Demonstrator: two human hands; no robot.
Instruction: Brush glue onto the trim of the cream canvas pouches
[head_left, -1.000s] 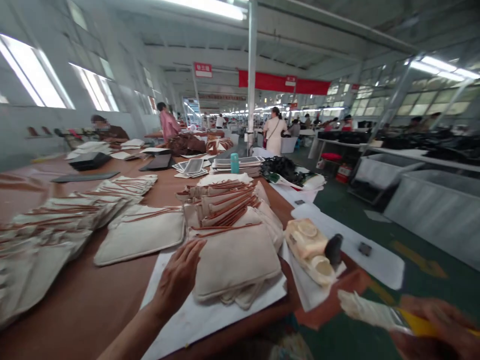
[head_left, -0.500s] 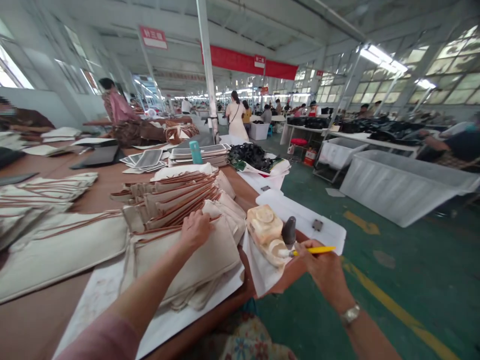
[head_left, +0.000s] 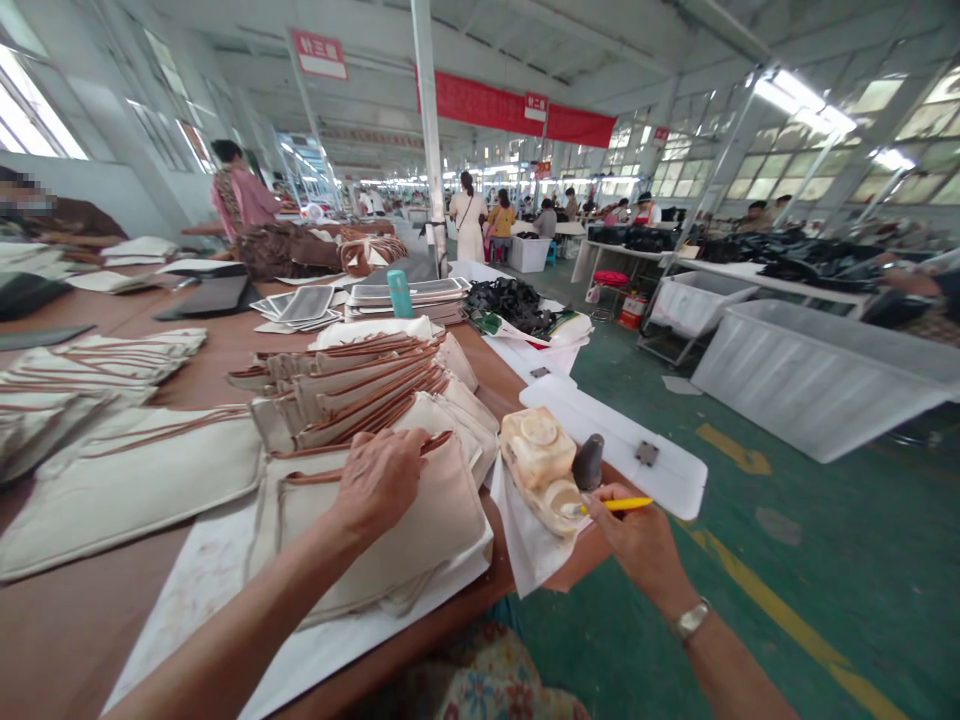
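Observation:
My left hand (head_left: 384, 478) is closed on the upper edge of a cream bag piece (head_left: 427, 505) with brown trim, the front one of a leaning stack (head_left: 360, 385). Its fingertips are partly hidden behind that edge. In a pinch grip, my right hand (head_left: 634, 535) holds a yellow-handled brush (head_left: 626, 504). The brush's pale tip sits at the round mouth of a stained, cream-coloured glue bottle (head_left: 536, 445), which stands on white paper at the table corner. Just behind my right fingers is a dark grey cone-shaped object (head_left: 589, 462).
More cream pieces (head_left: 127, 480) lie across the brown table (head_left: 225, 315) to the left. A teal cylinder (head_left: 400, 293) stands by stacked panels. A white board (head_left: 630, 445) juts beyond the table's right edge. Large white bins (head_left: 817, 375) stand on the green floor. Co-workers are farther back.
My left hand has shifted slightly left and down, and the edge it grips has opened a little. The brush has lowered slightly at the bottle mouth. The view has turned a little left.

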